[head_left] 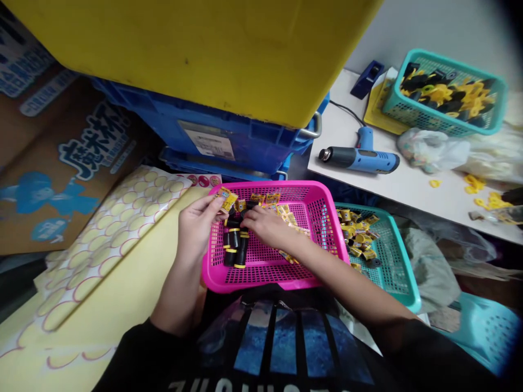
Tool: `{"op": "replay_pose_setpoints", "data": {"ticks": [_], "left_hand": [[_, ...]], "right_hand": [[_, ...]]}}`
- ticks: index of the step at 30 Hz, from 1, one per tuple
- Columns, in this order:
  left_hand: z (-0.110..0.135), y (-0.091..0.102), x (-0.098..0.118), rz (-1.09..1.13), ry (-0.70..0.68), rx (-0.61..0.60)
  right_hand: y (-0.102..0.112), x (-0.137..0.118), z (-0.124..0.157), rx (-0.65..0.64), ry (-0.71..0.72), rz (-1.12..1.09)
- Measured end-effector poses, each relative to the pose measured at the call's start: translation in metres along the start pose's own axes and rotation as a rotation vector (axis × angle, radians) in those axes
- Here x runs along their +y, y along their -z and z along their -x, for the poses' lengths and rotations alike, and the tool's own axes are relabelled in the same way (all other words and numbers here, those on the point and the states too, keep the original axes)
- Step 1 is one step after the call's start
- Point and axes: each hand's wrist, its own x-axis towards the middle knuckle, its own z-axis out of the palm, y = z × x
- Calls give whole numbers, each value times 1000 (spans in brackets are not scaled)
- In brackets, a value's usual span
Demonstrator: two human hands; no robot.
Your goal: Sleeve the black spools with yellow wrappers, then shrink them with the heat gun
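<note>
Left hand [196,231]: narrowly closed, pinching a yellow printed packet [227,199] at the basket's far left corner.
Right hand [261,226]: curled low over black cylinders with yellow bands [233,245]; grip cannot be told.
Pink mesh basket [261,286]: near centre, its walls keeping cylinders and loose packets together.
Teal basket [404,291]: just right, holding more packets within reach.

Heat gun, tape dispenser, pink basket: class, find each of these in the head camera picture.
Heat gun [363,159]: head view, on its blue body.
Tape dispenser [368,79]: head view, on its dark blue casing.
Pink plastic basket [261,287]: head view, on its front rim.
</note>
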Motion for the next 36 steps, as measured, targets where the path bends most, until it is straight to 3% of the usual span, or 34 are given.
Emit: {"op": "replay_pose_setpoints", "data": {"ticks": [3, 8, 10, 12, 14, 16, 19, 23, 31, 36], "left_hand": [[-1, 5, -7, -51, 10, -28], [-5, 14, -13, -73, 14, -101], [-5, 18, -12, -73, 19, -102], [-3, 20, -13, -44, 23, -69], [3, 14, -17, 12, 19, 0], [12, 1, -23, 82, 47, 35], [25, -23, -31, 222, 196, -5], [34, -42, -32, 360, 308, -92], [49, -50, -28, 330, 303, 50], [45, -55, -23, 291, 483, -62]], "right_hand": [[-16, 1, -3, -67, 181, 199], [-18, -1, -17, -153, 342, 231], [-10, 0, -16, -176, 305, 130], [2, -2, -7, -139, 151, -54], [13, -7, 7, -38, -36, -234], [21, -15, 20, 92, -129, -342], [25, -29, 32, 253, -61, -403], [21, -38, 36, 331, -1, -538], [17, -36, 44, 329, -121, -712], [25, -33, 54, 214, -26, -697]]}}
